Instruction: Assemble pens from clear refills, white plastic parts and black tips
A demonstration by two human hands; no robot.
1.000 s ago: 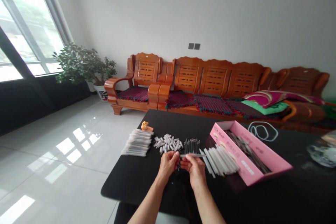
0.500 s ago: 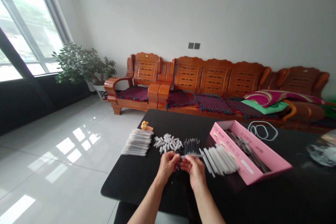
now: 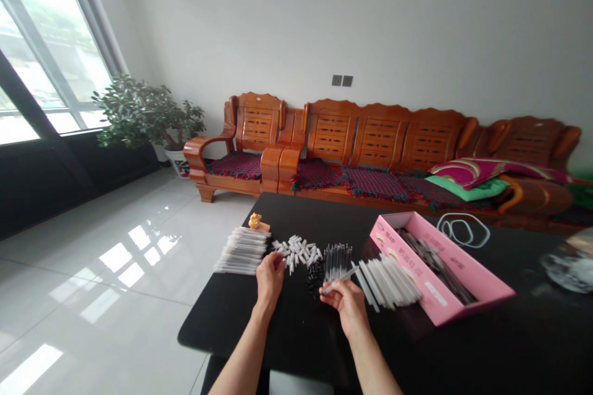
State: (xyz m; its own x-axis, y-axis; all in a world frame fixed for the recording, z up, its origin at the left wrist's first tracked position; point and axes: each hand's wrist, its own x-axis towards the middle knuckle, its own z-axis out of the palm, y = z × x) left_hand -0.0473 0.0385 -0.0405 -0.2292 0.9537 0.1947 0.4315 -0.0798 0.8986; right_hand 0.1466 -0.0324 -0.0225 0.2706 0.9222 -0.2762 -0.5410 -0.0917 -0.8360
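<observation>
In my right hand (image 3: 346, 302) a thin translucent pen barrel (image 3: 348, 274) is pinched, tilted up to the right. My left hand (image 3: 270, 278) has its fingertips drawn together at the near left edge of a heap of short white pen caps (image 3: 297, 251); anything between them is too small to make out. Small black plugs (image 3: 315, 281) lie between the hands. Behind the right hand is a row of dark pen refills (image 3: 338, 259). Several empty-looking translucent barrels (image 3: 389, 282) lie to its right. Left of the caps is a stack of whitish capped pens (image 3: 241, 252).
An open pink box (image 3: 491, 291) with dark sticks inside stands on the black table (image 3: 287, 339). White loops (image 3: 463, 231) and a glass bowl (image 3: 569, 265) lie farther right. A small yellow figure (image 3: 254, 220) sits behind the pens. Wooden sofas (image 3: 328, 136) line the wall.
My left hand has parted from the right and moved left to the caps, uncovering the black plugs. The right hand keeps the barrel, its near end now lower.
</observation>
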